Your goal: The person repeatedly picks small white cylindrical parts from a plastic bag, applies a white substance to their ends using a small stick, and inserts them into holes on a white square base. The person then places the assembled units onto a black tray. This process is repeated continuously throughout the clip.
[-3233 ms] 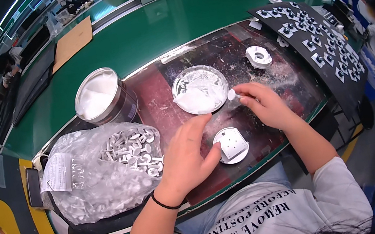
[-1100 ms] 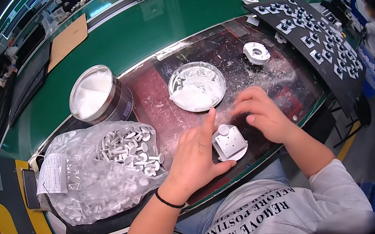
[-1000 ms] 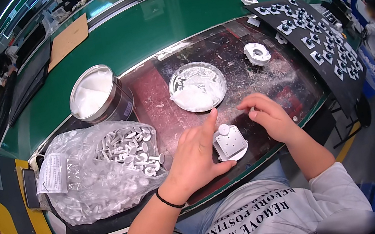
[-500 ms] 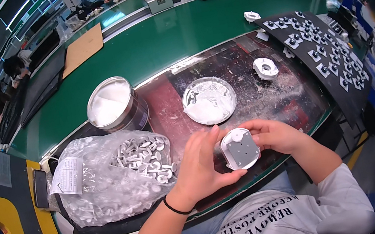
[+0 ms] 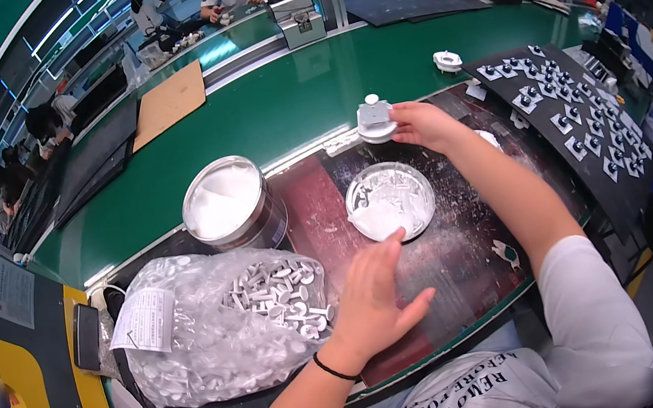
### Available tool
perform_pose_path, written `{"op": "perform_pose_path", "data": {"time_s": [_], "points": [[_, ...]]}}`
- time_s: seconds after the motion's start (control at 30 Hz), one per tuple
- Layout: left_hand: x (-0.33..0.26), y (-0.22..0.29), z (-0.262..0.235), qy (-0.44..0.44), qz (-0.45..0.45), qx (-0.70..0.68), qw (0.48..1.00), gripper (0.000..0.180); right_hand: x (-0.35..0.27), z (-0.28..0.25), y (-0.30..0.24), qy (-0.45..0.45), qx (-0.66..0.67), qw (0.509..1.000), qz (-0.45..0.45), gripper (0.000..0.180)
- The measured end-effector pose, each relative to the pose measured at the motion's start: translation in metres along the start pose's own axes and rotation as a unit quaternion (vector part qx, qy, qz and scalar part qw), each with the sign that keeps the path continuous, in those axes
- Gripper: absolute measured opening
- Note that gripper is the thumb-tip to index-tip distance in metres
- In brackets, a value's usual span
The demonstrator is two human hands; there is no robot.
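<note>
Head view: the right hand (image 5: 423, 124) is stretched toward the far edge of the dark work mat (image 5: 460, 268), its fingers pinched on a small white plastic part (image 5: 375, 118) that rests where the mat meets the green table (image 5: 275, 112); the left hand (image 5: 373, 296) hovers open and empty, fingers spread, over the mat's near middle, just beside a shallow round dish (image 5: 390, 200) of white paste; a clear bag of small white parts (image 5: 225, 322) lies at the mat's left end, with a round tin (image 5: 229, 204) behind it.
</note>
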State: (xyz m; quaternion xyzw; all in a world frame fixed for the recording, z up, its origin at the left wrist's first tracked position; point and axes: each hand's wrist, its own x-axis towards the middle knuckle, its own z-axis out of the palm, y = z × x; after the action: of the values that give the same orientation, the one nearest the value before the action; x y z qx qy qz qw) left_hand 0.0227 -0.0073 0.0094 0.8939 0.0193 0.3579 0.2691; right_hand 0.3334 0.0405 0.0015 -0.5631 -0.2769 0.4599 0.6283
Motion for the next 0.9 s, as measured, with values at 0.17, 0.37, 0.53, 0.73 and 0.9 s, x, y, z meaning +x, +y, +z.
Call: {"op": "perform_pose_path", "data": {"time_s": [0.17,0.37,0.53,0.73,0.9], "points": [[-0.006,-0.007,0.018,-0.017,0.063,-0.053,0.996,0.094,0.088,0.012,0.018,0.065,0.037,0.997,0.003,0.028],[-0.009,-0.009,0.017,-0.050,0.036,-0.069,0.996,0.089,0.131,0.034,0.030,0.081,0.036,0.996,0.006,0.041],[-0.009,-0.011,0.017,-0.067,0.035,-0.082,0.994,0.085,0.126,0.035,0.020,0.085,-0.108,0.991,0.002,0.032],[-0.008,-0.011,0.018,-0.088,0.024,-0.088,0.992,0.079,0.132,-0.032,0.003,0.260,-0.483,0.824,-0.140,0.024],[-0.005,-0.010,0.015,-0.082,0.023,-0.090,0.992,0.058,0.124,-0.067,0.006,0.473,-0.669,0.538,-0.199,0.042]]}}
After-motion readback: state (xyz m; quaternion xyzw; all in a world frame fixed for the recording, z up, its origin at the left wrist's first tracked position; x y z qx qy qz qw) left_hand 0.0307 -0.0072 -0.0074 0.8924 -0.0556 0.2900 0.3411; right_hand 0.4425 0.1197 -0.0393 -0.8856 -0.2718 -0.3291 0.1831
